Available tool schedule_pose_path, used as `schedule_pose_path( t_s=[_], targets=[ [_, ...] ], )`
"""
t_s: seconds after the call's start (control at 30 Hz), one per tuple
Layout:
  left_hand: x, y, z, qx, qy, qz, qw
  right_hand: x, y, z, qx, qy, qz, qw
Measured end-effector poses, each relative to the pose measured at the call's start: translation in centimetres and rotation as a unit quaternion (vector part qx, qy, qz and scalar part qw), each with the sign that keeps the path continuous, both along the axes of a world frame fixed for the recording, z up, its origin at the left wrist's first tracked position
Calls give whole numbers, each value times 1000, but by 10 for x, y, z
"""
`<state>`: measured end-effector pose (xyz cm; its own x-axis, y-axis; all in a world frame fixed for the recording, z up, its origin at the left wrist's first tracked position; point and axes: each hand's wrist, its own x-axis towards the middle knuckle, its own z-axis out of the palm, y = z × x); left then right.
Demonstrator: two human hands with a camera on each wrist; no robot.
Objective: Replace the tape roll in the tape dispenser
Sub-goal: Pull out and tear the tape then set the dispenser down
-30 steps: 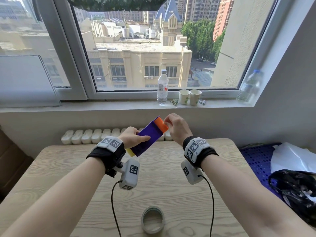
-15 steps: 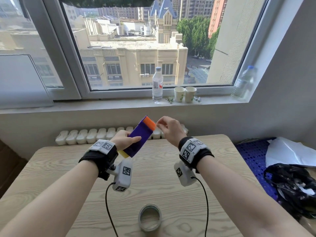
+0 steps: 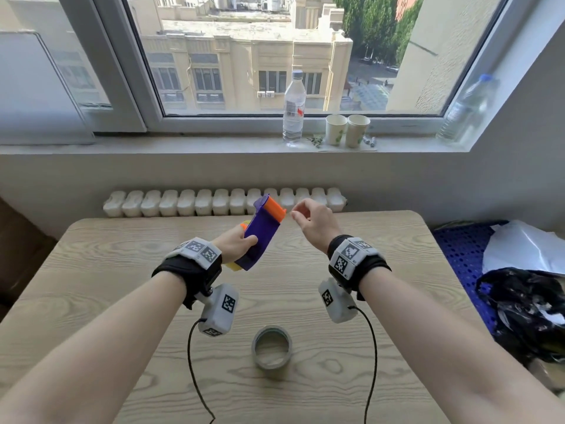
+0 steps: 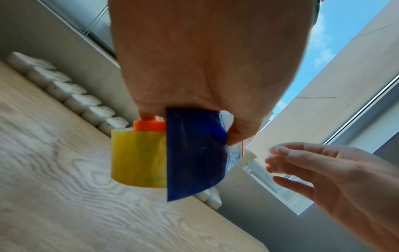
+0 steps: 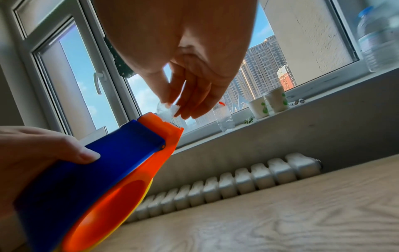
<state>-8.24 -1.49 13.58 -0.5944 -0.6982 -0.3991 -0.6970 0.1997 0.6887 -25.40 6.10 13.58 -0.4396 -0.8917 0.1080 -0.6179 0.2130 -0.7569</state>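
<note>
Fingers (image 3: 298, 214) above wooden table (image 3: 382, 240); radiator (image 3: 183, 203), windowsill (image 3: 214, 145) behind.

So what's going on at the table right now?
A person is swapping tape. The left hand grips the blue and orange tape dispenser above the wooden table, with a yellowish roll already loaded. The right hand is at the dispenser's orange cutter end, pinching what looks like the loose clear tape end. A nearly empty roll lies flat on the table nearer the person.
</note>
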Motion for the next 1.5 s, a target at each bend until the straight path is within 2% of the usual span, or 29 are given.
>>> schedule_pose_path(
  t_s=[0.17, 0.5, 0.8, 1.2, 1.33, 1.5],
  targets=[
    [8, 8, -32, -55, -82, -9, 995, 6, 2, -37, 62, -14, 10, 998],
    [24, 13, -110, -25, -182, -23, 983, 21, 12, -112, 199, -32, 64, 977],
    [25, 16, -147, -24, -243, -51, 968, 24, 22, -160, 276, -28, 88, 957],
    [25, 25, -178, -20, -275, -65, 959, 27, 24, -184, 328, -16, 88, 940],
    [22, 27, -178, -3, -286, -67, 956, 30, 25, -183, 344, -1, 105, 933],
    [23, 22, -160, 17, -299, -91, 950, 28, 28, -171, 372, 1, 118, 921]
  ],
)
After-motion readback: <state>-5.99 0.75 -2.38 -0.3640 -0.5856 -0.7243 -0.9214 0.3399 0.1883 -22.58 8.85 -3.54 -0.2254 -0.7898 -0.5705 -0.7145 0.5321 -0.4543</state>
